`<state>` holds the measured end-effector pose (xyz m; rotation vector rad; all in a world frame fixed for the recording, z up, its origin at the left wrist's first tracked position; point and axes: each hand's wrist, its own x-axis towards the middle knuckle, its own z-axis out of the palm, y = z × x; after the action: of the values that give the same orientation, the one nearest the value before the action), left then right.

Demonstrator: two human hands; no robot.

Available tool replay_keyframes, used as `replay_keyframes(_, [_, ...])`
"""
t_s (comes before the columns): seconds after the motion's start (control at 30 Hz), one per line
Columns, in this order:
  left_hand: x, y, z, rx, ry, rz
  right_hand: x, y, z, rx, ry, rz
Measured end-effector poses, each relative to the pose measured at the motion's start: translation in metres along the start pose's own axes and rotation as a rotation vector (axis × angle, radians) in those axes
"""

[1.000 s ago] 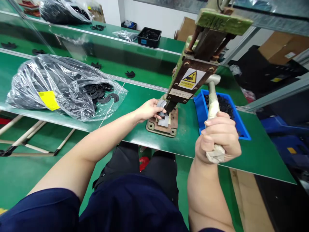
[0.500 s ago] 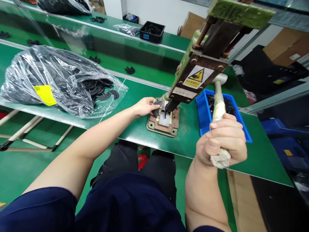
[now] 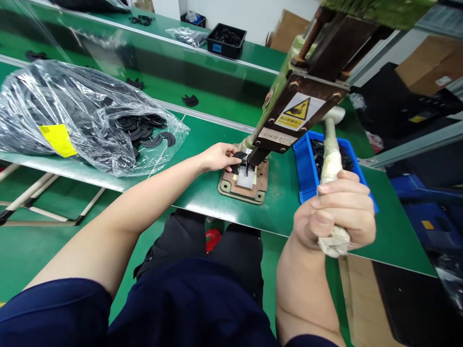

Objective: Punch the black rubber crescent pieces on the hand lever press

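My left hand (image 3: 221, 157) pinches a black curved plastic part (image 3: 237, 165) at the side of the press tool. That part lies over the small metal fixture (image 3: 246, 179) on the base plate (image 3: 231, 191); just where it touches is partly hidden by my fingers. Wrapped round the taped lever (image 3: 331, 156) of the hand press (image 3: 285, 115), my right hand (image 3: 336, 212) is closed near its lower end. The press's dark ram (image 3: 257, 156) comes down close beside the part.
A clear plastic bag (image 3: 83, 120) of black curved parts lies at the left. Behind the lever stands a blue bin (image 3: 303, 168) with black pieces. A black tray (image 3: 226, 41) sits on the far bench, and a loose black part (image 3: 190, 100) lies beyond the rail.
The black part between my left fingers has turned and shows a different outline at the fixture. My right hand and the lever sit slightly further right; the view has shifted a little.
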<state>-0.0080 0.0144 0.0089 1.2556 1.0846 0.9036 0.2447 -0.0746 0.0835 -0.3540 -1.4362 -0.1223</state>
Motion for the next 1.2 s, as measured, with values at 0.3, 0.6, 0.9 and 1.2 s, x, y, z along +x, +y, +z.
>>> replay_keyframes(0.3, [0.005,-0.007,-0.001,0.055,-0.003,0.047,0.0,-0.001,0.0,-0.003,0.013,0.02])
replay_keyframes(0.6, [0.014,-0.005,-0.005,0.065,-0.062,-0.095,0.0,0.003,0.005,-0.006,0.067,-0.002])
replay_keyframes(0.9, [0.018,0.014,-0.004,0.171,-0.102,-0.258,0.001,0.001,0.008,-0.007,0.079,0.004])
replay_keyframes(1.2, [0.011,0.015,0.001,0.001,-0.096,-0.426,0.024,0.003,0.012,-0.067,0.074,-0.056])
